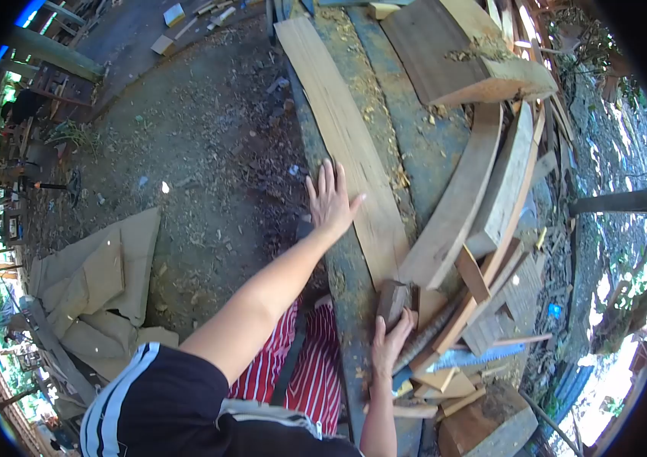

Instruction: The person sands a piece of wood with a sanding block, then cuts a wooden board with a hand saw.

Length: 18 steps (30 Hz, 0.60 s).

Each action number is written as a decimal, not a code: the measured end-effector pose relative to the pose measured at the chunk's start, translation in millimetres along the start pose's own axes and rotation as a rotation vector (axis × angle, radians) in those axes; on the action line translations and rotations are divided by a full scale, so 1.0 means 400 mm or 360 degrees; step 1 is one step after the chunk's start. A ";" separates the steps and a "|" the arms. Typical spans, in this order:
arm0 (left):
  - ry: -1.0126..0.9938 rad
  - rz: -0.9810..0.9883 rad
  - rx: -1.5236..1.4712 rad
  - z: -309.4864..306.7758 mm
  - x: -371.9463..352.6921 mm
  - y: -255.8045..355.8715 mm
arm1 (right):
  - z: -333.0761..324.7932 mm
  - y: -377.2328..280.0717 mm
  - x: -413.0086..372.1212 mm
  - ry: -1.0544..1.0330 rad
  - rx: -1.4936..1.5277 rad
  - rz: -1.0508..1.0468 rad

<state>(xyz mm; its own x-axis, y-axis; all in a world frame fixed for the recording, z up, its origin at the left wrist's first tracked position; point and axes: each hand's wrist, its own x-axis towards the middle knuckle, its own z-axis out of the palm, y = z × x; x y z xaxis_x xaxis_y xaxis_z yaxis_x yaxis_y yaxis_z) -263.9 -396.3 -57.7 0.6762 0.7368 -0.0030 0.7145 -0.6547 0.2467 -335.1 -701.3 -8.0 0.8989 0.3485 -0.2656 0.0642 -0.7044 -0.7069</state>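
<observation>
A long pale plank (342,129) lies lengthwise along the workbench (346,282). My left hand (331,204) rests flat on the plank's left edge near its middle, fingers stretched out and thumb spread to the right. At the plank's near end sits a small dark wooden block (392,301). My right hand (392,343) grips the near end of this block, with the thumb on its left side and the fingers on its right. Part of the block is hidden by that hand.
A curved board (457,206) lies right of the plank, beside more curved pieces and offcuts. Farther back is a large thick timber (483,76). Wood shavings (380,99) litter the bench. Flattened cardboard (103,282) lies on the ground at left; a saw blade (483,354) shows at right.
</observation>
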 end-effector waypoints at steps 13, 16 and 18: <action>0.0265 0.0102 -0.0129 0.021 0.340 -0.126 | -0.011 -0.074 0.120 -0.0470 0.0123 0.0154; 0.0308 0.0079 -0.0106 0.032 0.343 -0.116 | -0.022 -0.086 0.116 -0.0454 0.0099 0.0179; 0.0343 0.0089 -0.0071 0.030 0.339 -0.118 | -0.028 -0.079 0.120 -0.0423 -0.0055 0.0059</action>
<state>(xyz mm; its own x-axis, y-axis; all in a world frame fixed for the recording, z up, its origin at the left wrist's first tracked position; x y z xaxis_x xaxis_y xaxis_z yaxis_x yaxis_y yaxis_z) -203.8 -267.7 -81.4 0.6571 0.7215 0.2181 0.6650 -0.6912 0.2830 -289.2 -669.3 8.8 0.7556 0.4693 -0.4570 0.0523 -0.7387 -0.6720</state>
